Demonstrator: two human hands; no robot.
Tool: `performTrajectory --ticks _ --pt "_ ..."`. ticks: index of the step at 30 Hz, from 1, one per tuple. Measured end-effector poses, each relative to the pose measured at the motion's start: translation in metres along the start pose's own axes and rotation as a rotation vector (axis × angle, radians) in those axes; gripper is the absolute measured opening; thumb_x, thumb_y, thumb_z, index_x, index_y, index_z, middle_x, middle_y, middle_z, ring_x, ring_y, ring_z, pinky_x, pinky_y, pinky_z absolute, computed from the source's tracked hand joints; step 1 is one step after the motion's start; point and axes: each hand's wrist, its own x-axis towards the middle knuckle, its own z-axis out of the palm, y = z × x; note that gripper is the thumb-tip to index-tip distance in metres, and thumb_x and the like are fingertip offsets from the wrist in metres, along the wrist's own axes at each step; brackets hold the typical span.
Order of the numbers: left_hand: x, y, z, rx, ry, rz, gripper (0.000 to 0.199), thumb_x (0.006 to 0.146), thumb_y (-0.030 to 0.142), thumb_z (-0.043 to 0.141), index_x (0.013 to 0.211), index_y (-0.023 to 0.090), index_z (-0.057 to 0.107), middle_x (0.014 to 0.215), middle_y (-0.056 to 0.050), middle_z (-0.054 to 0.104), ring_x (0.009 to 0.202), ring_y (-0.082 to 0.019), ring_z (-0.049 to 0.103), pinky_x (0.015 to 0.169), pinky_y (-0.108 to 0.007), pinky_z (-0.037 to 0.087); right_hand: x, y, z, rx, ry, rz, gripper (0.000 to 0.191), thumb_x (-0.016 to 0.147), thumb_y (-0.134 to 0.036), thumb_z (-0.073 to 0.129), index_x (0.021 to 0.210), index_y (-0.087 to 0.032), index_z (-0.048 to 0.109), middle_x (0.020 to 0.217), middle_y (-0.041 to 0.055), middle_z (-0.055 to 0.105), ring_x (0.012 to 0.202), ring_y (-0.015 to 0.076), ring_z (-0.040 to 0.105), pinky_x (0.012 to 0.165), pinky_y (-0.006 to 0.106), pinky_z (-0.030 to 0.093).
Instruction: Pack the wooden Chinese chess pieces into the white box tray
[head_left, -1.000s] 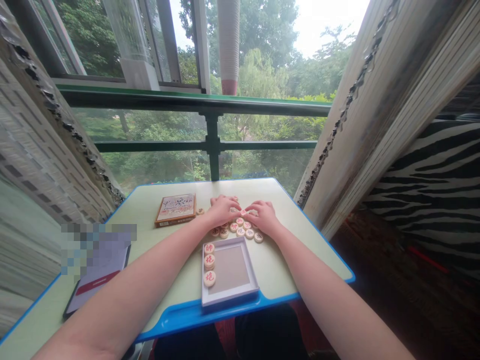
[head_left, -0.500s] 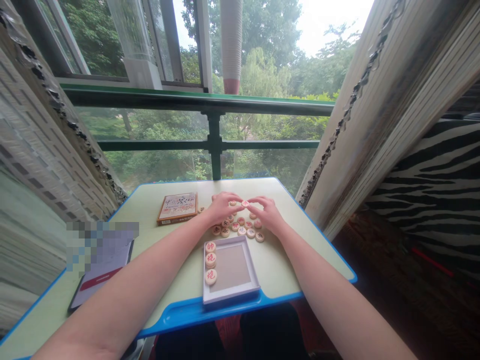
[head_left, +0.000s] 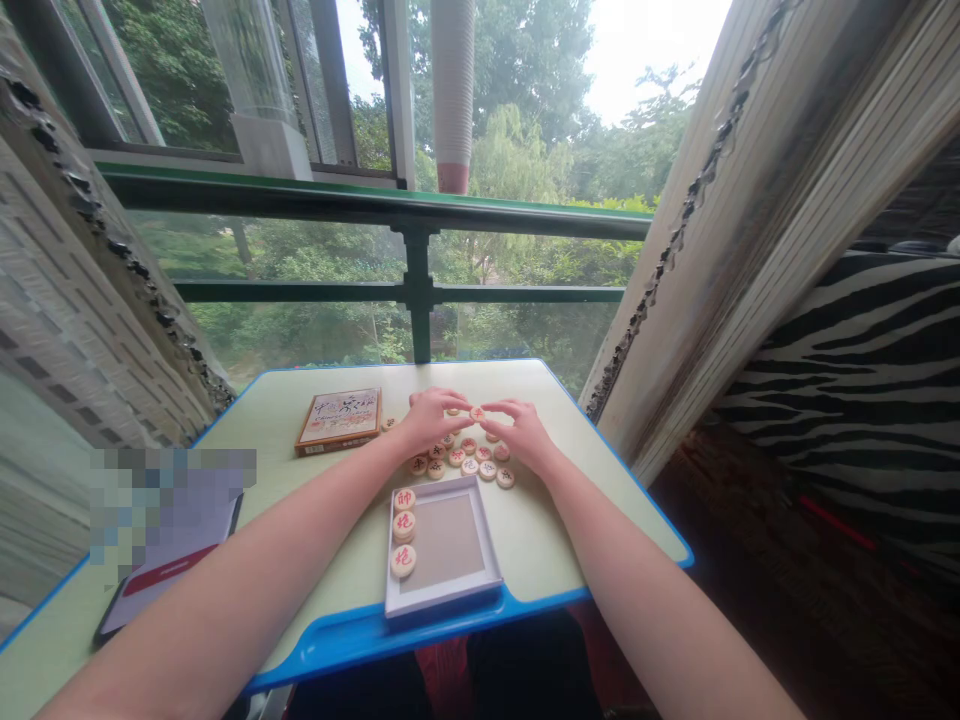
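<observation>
Chess piece location, anyone?

Pinched between the fingertips of the left hand and right hand, lol. Both forearms reach forward over the counter, angled inward, fingers bent toward each other.

What's on the counter?

Loose pieces lie around and below the hands. Nearer the body sits an open tray, red-marked discs down its left side. Printed box farther back on the left, dark-edged device by the left forearm.

And the room?

Green railing, trees outside, curtains both sides, zebra-striped fabric off right.
</observation>
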Motion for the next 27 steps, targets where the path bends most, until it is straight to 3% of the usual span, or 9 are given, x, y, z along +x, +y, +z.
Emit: performTrajectory --ticks 7,13,19,27 --pt "-0.001 0.004 -0.002 0.000 0.026 -0.001 0.024 0.075 0.042 0.060 0.089 0.027 0.072 0.100 -0.004 0.068 0.100 -0.023 0.056 0.097 -0.041 0.032 0.002 -0.002 -0.001 0.047 0.013 -0.022 0.028 0.076 -0.042 0.059 0.093 -0.023 0.070 0.098 0.0053 0.066 0.106 0.0228 0.048 0.092 0.036 0.036" --pt "-0.004 0.005 -0.001 -0.041 0.068 -0.021 0.021 0.073 0.039 0.063 0.086 0.025 0.072 0.100 -0.004 0.068 0.099 -0.021 0.058 0.094 -0.035 0.037 0.001 -0.005 -0.003 0.068 0.011 -0.028 0.028 0.076 -0.044 0.059 0.090 -0.023 0.070 0.097 0.0050 0.066 0.104 0.0222 0.049 0.090 0.035 0.037" --pt "-0.012 0.015 -0.014 -0.013 0.103 -0.045 0.024 0.073 0.041 0.063 0.086 0.023 0.072 0.100 -0.005 0.069 0.101 -0.022 0.057 0.094 -0.036 0.037 -0.001 -0.008 -0.003 0.088 -0.004 -0.045 0.029 0.076 -0.045 0.058 0.090 -0.022 0.070 0.096 0.0054 0.066 0.101 0.0218 0.051 0.086 0.035 0.039" --pt "-0.029 0.013 -0.023 -0.034 0.054 0.009 0.020 0.072 0.038 0.064 0.082 0.022 0.073 0.091 -0.004 0.070 0.092 -0.021 0.060 0.089 -0.034 0.040 -0.008 -0.021 -0.005 0.206 -0.117 -0.104 0.031 0.075 -0.046 0.059 0.092 -0.022 0.070 0.095 0.0062 0.065 0.089 0.0194 0.056 0.077 0.032 0.043"
